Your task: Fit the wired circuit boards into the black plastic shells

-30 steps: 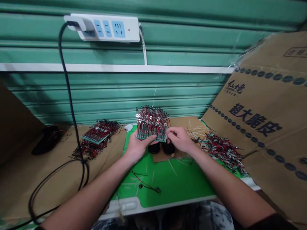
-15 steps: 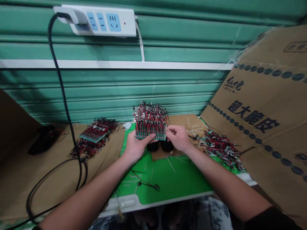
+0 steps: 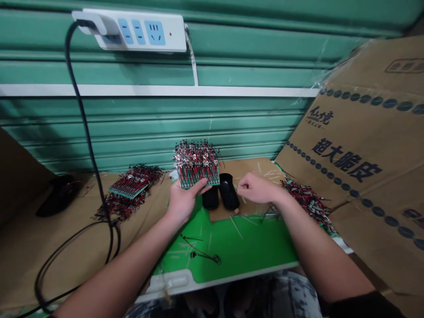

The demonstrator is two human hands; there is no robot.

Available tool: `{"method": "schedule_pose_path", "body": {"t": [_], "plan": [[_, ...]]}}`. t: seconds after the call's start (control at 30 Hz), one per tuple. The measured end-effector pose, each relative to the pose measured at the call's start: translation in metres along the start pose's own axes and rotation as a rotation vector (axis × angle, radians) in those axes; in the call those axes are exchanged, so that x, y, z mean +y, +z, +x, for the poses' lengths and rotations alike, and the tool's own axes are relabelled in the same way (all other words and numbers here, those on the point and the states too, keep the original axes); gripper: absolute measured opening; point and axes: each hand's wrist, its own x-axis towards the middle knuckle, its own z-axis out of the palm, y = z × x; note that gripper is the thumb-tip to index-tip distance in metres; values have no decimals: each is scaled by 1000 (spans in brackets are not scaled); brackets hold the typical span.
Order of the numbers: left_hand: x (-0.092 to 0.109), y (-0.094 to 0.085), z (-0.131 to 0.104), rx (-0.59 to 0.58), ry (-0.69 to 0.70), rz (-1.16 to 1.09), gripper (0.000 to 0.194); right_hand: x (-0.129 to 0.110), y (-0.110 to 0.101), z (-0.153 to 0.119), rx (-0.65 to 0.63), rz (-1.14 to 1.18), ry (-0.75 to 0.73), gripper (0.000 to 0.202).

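Observation:
My left hand [image 3: 183, 199] grips the lower edge of a green circuit board panel [image 3: 198, 176], thumb on the front face. Rows of red and black wires stand up from the panel, with small parts at their tips. My right hand [image 3: 257, 188] is apart from the panel, to its right, with fingers pinched together. Whatever is between those fingertips is too small to make out. Beneath and beside the hands are two rounded black objects [image 3: 228, 194] on a piece of cardboard [image 3: 251, 168].
At left, another wired panel [image 3: 127, 187] rests on a wire heap. A loose pile of wired parts [image 3: 308, 201] lies at right. A few wired pieces [image 3: 205, 256] lie on the green tabletop [image 3: 245, 256]. A black cable [image 3: 84, 119] hangs from the power strip [image 3: 145, 31]; cardboard [image 3: 357, 145] stands right.
My right hand has come away from the panel's right edge and moved right. My left hand has shifted the panel slightly left, uncovering more of the black objects.

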Motion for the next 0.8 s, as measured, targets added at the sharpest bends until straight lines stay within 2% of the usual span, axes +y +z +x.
{"method": "schedule_pose_path", "body": {"t": [0.17, 0.2, 0.27, 0.33, 0.4, 0.43, 0.5, 0.63, 0.8], "plan": [[3, 0, 2, 4, -44, -38, 50, 28, -38, -22, -172, -354, 322, 35], [3, 0, 1, 1, -53, -40, 50, 31, -41, -24, -191, -376, 353, 36], [2, 1, -1, -15, -67, -42, 51, 29, -40, -24, -158, -327, 309, 37], [0, 2, -3, -38, -75, -38, 51, 17, -28, -18, -34, -128, 158, 36], [-4, 2, -4, -52, -73, -16, 49, -2, -9, -8, 113, 195, 27, 33], [-6, 1, -4, -52, -64, 4, 48, -12, 2, -3, 158, 369, 1, 34], [-9, 1, -5, -53, -32, 51, 44, -29, 24, 6, 167, 624, 23, 37], [-9, 1, -6, -69, 26, 135, 37, -44, 53, 16, 310, 807, 87, 41], [-4, 2, -8, -41, 102, 263, 38, -45, 61, 17, 424, 842, 77, 49]]}}
